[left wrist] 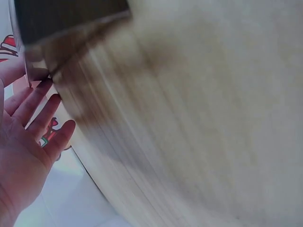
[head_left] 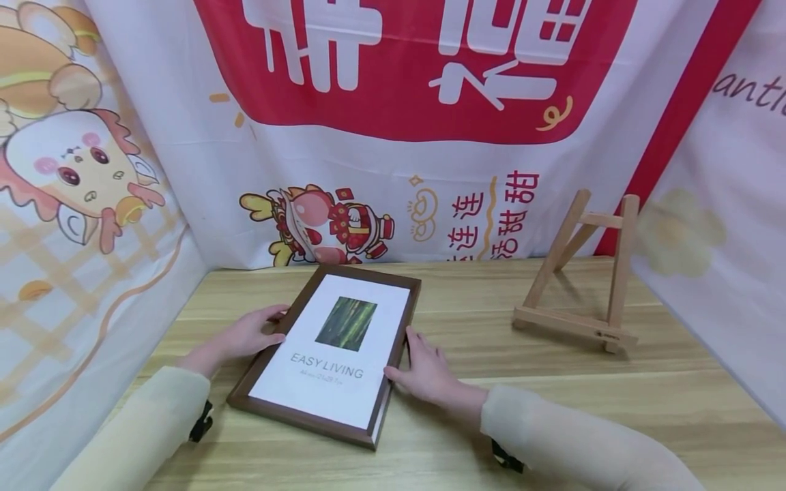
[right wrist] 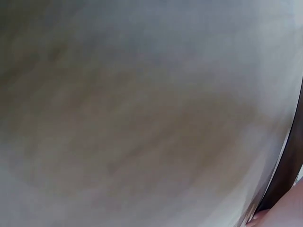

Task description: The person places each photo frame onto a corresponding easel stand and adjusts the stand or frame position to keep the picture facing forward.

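A dark brown picture frame [head_left: 331, 351] lies tilted to the right in front of me, its face up. Behind its front is a white sheet with a small green picture and the words EASY LIVING. My left hand [head_left: 248, 332] grips the frame's left side, thumb at the rim. On the opposite side my right hand [head_left: 424, 368] holds the edge, thumb at the top rim and fingers along the side. In the left wrist view, the fingers of the left hand [left wrist: 28, 146] reach the frame's edge. A strip of the frame [right wrist: 284, 175] shows beside the right hand in the right wrist view.
A small wooden easel [head_left: 577, 273] stands at the right rear of the wood-grain table [head_left: 467, 307]. Printed cloth hangs [head_left: 399, 225] behind the table and along both sides, with red and white lettering and cartoon figures.
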Demonstrator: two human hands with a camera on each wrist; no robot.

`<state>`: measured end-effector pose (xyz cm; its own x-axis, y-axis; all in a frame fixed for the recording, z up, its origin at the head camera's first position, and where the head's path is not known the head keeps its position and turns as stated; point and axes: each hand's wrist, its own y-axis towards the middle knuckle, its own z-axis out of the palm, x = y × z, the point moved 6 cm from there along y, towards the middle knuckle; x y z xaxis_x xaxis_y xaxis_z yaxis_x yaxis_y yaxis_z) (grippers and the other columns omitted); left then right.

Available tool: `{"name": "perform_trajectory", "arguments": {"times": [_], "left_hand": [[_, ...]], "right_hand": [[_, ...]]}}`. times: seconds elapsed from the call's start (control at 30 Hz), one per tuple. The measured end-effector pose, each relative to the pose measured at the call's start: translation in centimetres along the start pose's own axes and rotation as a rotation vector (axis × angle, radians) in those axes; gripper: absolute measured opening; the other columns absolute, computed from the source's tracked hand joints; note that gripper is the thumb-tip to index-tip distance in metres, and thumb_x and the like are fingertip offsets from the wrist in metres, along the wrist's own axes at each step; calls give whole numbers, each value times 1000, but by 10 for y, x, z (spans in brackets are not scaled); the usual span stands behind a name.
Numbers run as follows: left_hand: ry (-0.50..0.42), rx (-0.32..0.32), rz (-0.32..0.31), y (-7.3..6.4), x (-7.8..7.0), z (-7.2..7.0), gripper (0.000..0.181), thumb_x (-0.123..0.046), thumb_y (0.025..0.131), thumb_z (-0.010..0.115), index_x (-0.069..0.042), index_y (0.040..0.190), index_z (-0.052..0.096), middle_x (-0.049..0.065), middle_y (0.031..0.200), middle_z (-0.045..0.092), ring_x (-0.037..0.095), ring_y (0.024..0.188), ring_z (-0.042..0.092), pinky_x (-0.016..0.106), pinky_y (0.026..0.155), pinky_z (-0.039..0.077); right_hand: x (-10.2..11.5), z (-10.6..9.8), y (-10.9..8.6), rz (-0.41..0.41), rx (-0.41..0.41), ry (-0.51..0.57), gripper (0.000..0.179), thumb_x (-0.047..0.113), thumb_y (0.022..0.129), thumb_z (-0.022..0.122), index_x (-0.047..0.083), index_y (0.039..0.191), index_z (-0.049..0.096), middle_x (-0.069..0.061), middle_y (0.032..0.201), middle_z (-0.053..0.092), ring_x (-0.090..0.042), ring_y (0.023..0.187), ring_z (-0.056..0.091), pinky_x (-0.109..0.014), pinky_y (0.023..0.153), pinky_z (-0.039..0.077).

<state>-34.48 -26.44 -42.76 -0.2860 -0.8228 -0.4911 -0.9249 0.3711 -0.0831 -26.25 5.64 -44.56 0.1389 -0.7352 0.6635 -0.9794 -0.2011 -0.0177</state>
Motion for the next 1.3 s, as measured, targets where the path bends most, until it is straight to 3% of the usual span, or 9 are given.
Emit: {"name": "perform_trajectory", "arguments": {"times": [0.3,0.57,0.8,1.3], "left_hand": [[-24,-35,21,-7,-6,6,66,-19,90,69,4,143,38,26,128,54,43,120,49,60,101,38],[-82,-50,-19,-15,-14,15,70,-20,88,72,7,143,38,25,128,55,42,119,49,60,102,37],[-143,-84,-2,-23,-22,21,69,-13,87,73,11,141,38,26,126,56,42,116,52,58,100,40],[-241,-120,-74,-30,-27,28,65,-6,85,73,12,139,40,29,128,53,37,109,55,51,94,47]], "right_hand": [[-10,-9,7,-39,13,18,89,35,86,73,-5,150,26,-24,151,32,-38,139,29,-61,113,14],[-19,-18,10,-22,62,96,90,29,84,76,-1,152,25,-19,152,32,-38,139,29,-58,114,14],[-24,-22,10,6,89,173,91,22,82,78,1,152,25,-19,151,35,-38,137,33,-51,111,29],[-25,-26,9,-22,71,232,85,14,81,78,-1,149,31,-21,149,38,-40,135,35,-52,111,29]]}}
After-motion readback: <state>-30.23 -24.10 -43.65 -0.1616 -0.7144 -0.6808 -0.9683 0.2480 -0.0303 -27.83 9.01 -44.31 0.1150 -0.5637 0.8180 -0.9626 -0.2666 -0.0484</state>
